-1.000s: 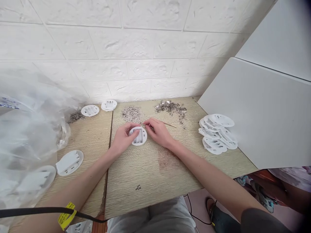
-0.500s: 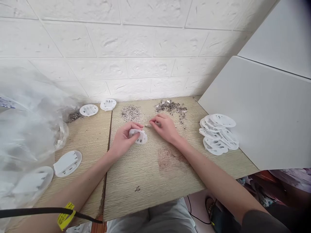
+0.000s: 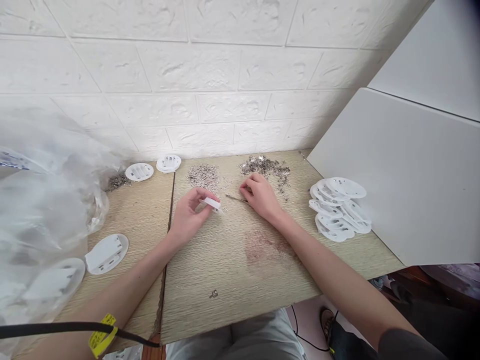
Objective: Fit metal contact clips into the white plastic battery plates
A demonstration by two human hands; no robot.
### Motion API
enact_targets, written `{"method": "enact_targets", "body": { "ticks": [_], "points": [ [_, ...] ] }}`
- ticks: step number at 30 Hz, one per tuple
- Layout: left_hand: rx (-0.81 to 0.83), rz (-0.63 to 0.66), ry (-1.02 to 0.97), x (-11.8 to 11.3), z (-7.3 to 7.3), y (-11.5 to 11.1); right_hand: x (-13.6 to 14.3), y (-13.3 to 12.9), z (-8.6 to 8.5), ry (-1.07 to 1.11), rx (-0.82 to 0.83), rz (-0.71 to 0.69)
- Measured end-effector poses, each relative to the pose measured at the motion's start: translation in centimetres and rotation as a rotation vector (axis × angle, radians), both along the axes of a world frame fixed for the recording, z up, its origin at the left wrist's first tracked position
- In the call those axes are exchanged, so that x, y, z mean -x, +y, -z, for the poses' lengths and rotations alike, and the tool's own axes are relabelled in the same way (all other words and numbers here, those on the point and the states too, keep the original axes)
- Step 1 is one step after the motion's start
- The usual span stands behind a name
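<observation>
Disc (image 3: 212,203) in left hand (image 3: 188,216) over wooden table (image 3: 202,265) (white wall (image 3: 217,65) beyond).

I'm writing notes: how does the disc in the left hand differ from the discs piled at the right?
The held disc tilts nearly edge-on; the piled discs show broader faces. The left hand grips the held disc; the piled discs overlap on the table. All are white.
</observation>
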State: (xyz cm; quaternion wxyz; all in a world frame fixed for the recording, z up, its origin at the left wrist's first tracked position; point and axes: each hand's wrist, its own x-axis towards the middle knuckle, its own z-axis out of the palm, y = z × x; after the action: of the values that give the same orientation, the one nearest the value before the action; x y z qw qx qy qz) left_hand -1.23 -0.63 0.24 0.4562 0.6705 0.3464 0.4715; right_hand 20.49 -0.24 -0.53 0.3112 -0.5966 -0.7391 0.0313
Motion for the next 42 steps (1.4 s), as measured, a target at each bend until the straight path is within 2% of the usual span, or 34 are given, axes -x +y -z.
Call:
{"method": "enact_targets", "body": {
  "ticks": [4, 9, 13, 19, 21, 25, 30, 35, 42],
  "points": [
    [0.076, -0.042, 0.018, -0.1, 0.0, 0.2, -0.1, -0.4, -1.0, -0.016, 0.030, 0.008],
    [0.051, -0.075, 0.046, -0.1, -0.2, 0.1, -1.3, -0.7, -2.2, -0.071, 0.117, 0.115],
    [0.022, -0.070, 0.084, 0.0, -0.1, 0.2, -2.3, -0.8, -2.6, -0.096, 0.244, 0.064],
    [0.019, -0.049, 0.096, 0.0, -0.2, 0.2, -2.1, -0.7, -2.5, -0.149, 0.222, 0.053],
    [0.015, -0.049, 0.095, 0.0, -0.3, 0.1, -1.7, -0.9, -2.7, -0.132, 0.172, 0.018],
    [-0.026, -0.071, 0.113, -0.1, -0.2, 0.1, -0.4, -1.7, -3.0, -0.019, 0.045, -0.194],
    [-0.073, -0.031, 0.150, 0.1, 0.2, 0.1, 1.7, -2.9, -2.6, 0.044, 0.023, -0.346],
    [-0.086, -0.049, 0.180, 0.2, 0.5, 0.3, 3.0, -3.5, -1.9, 0.109, -0.002, -0.375],
    [-0.074, -0.045, 0.164, 0.1, 0.4, 0.2, 3.4, -3.7, -2.5, 0.311, 0.042, -0.332]
  ]
}}
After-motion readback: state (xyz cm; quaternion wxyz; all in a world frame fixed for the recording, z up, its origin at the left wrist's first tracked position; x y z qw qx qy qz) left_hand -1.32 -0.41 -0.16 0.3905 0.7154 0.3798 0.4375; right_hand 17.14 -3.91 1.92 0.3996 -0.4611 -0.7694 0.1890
